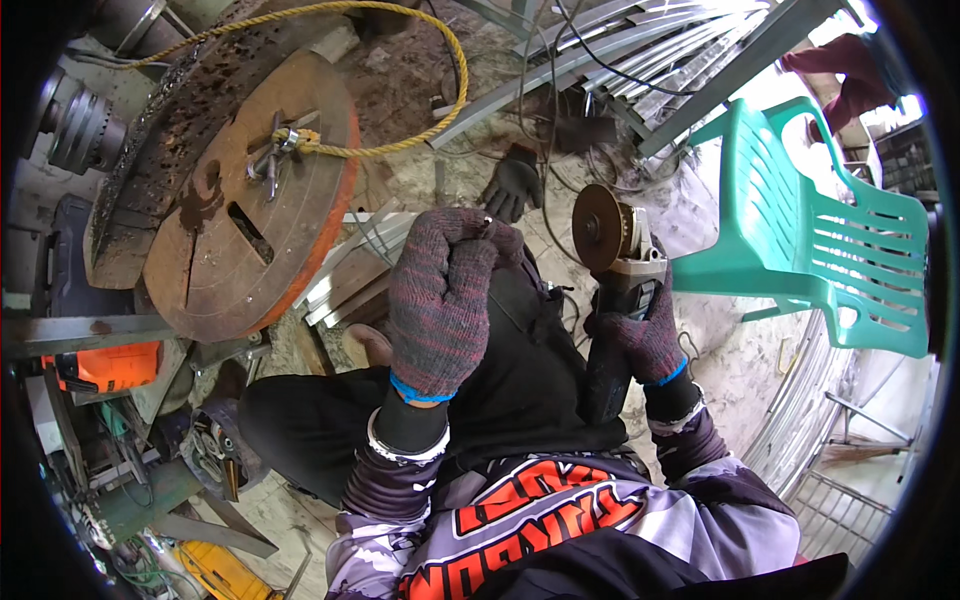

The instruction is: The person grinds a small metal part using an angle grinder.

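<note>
Both my hands wear dark red-and-grey knit gloves with blue cuffs. My right hand [645,335] is wrapped round the body of an angle grinder [606,375], held upright over my right thigh. The grinder's brown disc [597,228] points up and away from me, below its metal guard. My left hand [445,300] is raised to the left of the grinder, apart from it, with its fingers curled closed. A tiny pale tip shows at those fingers, too small to name. Past my hands, a dark work glove [512,185] lies on the floor.
A large round metal plate [225,270] with a yellow rope [462,70] stands at the left. A green plastic chair [760,200] is at the right. Metal profiles [690,60] and cables lie at the back. A person's maroon trouser leg [845,70] shows far right.
</note>
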Action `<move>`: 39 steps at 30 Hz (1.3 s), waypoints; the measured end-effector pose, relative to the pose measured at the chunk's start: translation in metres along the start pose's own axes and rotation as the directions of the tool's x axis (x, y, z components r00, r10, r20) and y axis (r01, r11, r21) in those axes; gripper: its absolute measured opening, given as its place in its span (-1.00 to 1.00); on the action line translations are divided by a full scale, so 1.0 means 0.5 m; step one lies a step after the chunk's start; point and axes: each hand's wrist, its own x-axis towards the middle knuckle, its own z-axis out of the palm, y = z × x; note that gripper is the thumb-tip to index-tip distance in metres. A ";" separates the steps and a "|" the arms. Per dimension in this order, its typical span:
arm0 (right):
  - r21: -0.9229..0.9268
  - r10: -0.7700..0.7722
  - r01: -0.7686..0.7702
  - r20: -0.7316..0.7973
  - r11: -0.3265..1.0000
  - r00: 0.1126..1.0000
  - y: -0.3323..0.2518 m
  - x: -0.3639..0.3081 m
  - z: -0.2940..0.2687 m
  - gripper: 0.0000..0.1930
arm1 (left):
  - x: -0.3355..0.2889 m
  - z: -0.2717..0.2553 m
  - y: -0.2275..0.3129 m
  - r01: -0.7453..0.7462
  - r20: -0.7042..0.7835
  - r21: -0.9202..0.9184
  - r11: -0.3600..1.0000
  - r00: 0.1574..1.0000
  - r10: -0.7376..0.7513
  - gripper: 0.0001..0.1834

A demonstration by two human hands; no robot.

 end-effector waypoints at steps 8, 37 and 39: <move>0.128 0.117 -0.117 0.012 0.985 0.993 -0.053 -0.007 0.026 0.09 | -0.002 -0.012 0.002 -0.051 -0.034 0.157 0.986 0.998 0.057 -0.87; 0.042 0.114 -0.115 0.029 0.992 0.993 -0.034 -0.005 0.017 0.05 | -0.013 -0.003 0.029 0.166 0.007 -0.098 0.981 0.986 -0.166 -0.86; 0.070 0.104 -0.107 0.042 0.992 0.994 -0.041 -0.005 0.021 0.04 | -0.013 -0.002 0.033 0.184 0.001 -0.081 0.980 0.983 -0.184 -0.86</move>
